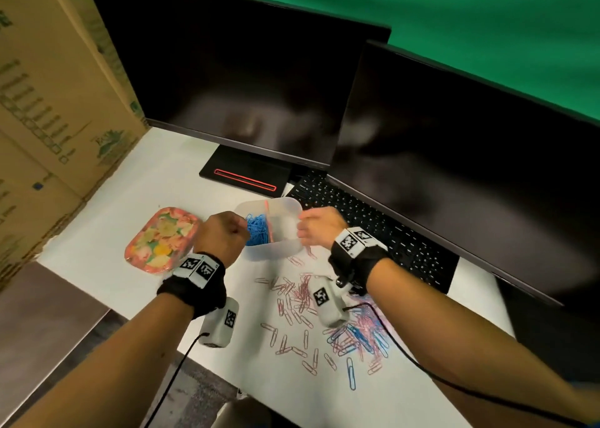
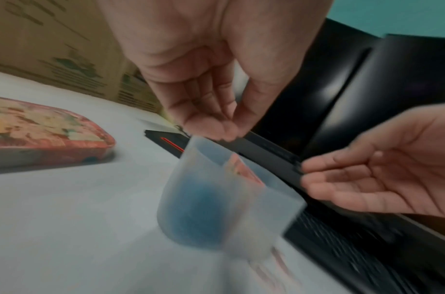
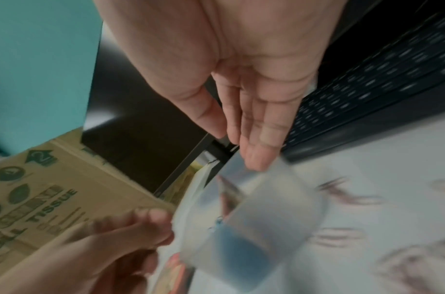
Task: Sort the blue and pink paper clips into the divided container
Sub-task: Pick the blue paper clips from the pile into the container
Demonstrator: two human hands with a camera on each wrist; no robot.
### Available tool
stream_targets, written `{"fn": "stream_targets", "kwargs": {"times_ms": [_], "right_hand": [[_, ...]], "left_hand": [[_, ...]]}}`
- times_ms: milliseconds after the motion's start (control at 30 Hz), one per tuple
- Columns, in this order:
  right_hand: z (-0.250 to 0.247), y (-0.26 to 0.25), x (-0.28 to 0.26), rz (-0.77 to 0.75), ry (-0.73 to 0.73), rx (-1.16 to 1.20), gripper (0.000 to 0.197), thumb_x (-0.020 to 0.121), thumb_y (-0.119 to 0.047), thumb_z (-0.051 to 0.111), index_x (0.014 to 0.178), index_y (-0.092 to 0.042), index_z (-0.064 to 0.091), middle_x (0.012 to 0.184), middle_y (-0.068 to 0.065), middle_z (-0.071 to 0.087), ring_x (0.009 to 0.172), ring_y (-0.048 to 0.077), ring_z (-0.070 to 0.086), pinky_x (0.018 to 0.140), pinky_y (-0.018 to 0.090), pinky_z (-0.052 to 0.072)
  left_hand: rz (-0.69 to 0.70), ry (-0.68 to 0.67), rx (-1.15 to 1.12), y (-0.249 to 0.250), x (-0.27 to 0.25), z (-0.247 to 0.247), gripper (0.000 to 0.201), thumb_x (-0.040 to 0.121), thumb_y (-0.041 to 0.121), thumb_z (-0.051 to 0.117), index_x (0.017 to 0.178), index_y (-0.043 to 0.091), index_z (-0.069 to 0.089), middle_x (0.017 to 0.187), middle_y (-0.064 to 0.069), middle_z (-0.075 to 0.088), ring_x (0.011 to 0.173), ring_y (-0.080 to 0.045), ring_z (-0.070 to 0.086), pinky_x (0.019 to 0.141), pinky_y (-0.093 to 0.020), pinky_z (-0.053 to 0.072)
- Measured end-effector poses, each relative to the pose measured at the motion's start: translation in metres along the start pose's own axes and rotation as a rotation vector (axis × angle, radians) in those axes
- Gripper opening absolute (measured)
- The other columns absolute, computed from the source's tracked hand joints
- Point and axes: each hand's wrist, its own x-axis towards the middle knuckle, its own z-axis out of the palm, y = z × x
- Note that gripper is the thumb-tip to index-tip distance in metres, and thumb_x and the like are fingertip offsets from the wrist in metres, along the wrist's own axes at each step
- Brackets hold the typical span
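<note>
The translucent divided container [image 1: 281, 202] stands on the white table between my hands. Its left compartment holds a heap of blue clips [image 1: 256, 229]; a pink divider [image 1: 268, 220] separates it from the right compartment, where no clips show. My left hand [image 1: 242, 229] hovers at the left rim, its fingertips [image 2: 216, 129] bunched against the thumb with no clip visible between them. My right hand [image 1: 302, 229] is at the right rim, fingers [image 3: 256, 151] straight and holding nothing. Loose pink clips [image 1: 297, 297] and a mixed pink and blue pile [image 1: 357, 336] lie nearer me. The wrist views are blurred.
A floral lid or tin [image 1: 162, 239] lies left of the container. A black keyboard [image 1: 383, 236] and two dark monitors [image 1: 243, 86] stand behind and to the right. Cardboard boxes [image 1: 48, 103] wall off the left side. A lone blue clip [image 1: 350, 372] lies near the front edge.
</note>
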Motion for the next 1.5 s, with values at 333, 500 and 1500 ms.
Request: {"fn": "stream_targets", "kwargs": {"times_ms": [333, 500, 1500], "right_hand": [[-0.086, 0.137, -0.066, 0.111, 0.267, -0.537, 0.026, 0.088, -0.017, 0.049, 0.079, -0.029, 0.07, 0.087, -0.006, 0.069, 0.083, 0.018, 0.066, 0.066, 0.019, 0.049], [-0.09, 0.174, -0.092, 0.098, 0.276, -0.597, 0.018, 0.089, -0.023, 0.054, 0.078, -0.03, 0.066, 0.093, -0.001, 0.072, 0.084, 0.019, 0.065, 0.072, 0.025, 0.053], [-0.04, 0.107, -0.019, -0.024, -0.083, -1.292, 0.043, 0.083, -0.008, 0.059, 0.126, -0.012, 0.052, 0.127, 0.006, 0.046, 0.12, 0.027, 0.05, 0.09, 0.042, 0.049]], "left_hand": [[0.326, -0.482, 0.452, 0.0, -0.062, 0.094, 0.014, 0.078, 0.017, 0.063, 0.088, 0.025, 0.07, 0.083, 0.005, 0.07, 0.076, -0.015, 0.063, 0.078, -0.025, 0.053], [0.442, -0.622, 0.688, 0.001, -0.084, 0.136, 0.023, 0.084, 0.022, 0.056, 0.105, 0.025, 0.067, 0.109, 0.0, 0.067, 0.101, -0.021, 0.061, 0.085, -0.029, 0.049], [-0.171, -0.494, -0.182, 0.019, -0.096, 0.123, 0.028, 0.085, -0.016, 0.049, 0.097, 0.008, 0.059, 0.077, -0.004, 0.056, 0.059, -0.016, 0.061, 0.047, -0.021, 0.052]]}}
